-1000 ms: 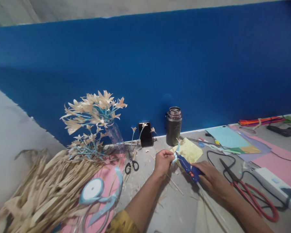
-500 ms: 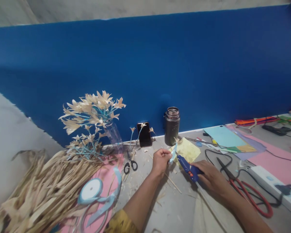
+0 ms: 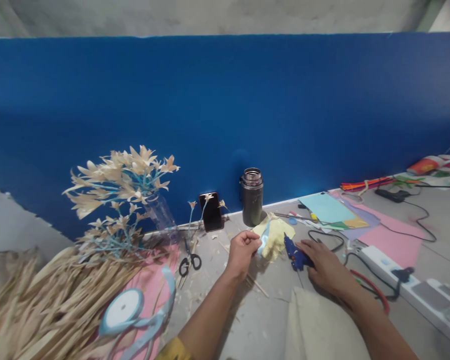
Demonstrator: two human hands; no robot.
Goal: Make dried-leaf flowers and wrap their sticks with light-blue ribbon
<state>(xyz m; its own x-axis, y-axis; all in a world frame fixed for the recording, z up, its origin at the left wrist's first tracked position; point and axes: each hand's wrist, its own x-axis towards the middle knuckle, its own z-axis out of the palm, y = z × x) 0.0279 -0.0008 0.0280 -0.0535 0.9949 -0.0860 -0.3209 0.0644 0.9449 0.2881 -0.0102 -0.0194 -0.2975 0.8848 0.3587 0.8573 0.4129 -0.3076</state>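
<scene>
My left hand (image 3: 243,252) pinches a small flower stem with a strip of light blue ribbon (image 3: 263,241) on it, its pale head pointing up. This is held over a crumpled yellow paper (image 3: 279,235). To the right, my right hand (image 3: 322,265) is closed around the handle of a blue glue gun (image 3: 294,254), low over the table. The gun's nozzle points up and left, apart from the stem. My fingers partly hide the handle.
Dried husks (image 3: 60,295), a ribbon roll (image 3: 123,310) and black scissors (image 3: 189,264) lie left. Pale flowers (image 3: 127,172) stand in a clear bottle. A phone (image 3: 211,212) and an open flask (image 3: 252,200) stand by the blue wall. A power strip (image 3: 405,287) and cords lie right.
My right hand has drawn the glue gun away from the ribboned stem and lowered it toward the table. My left hand still holds the stem. The view has turned to the right.
</scene>
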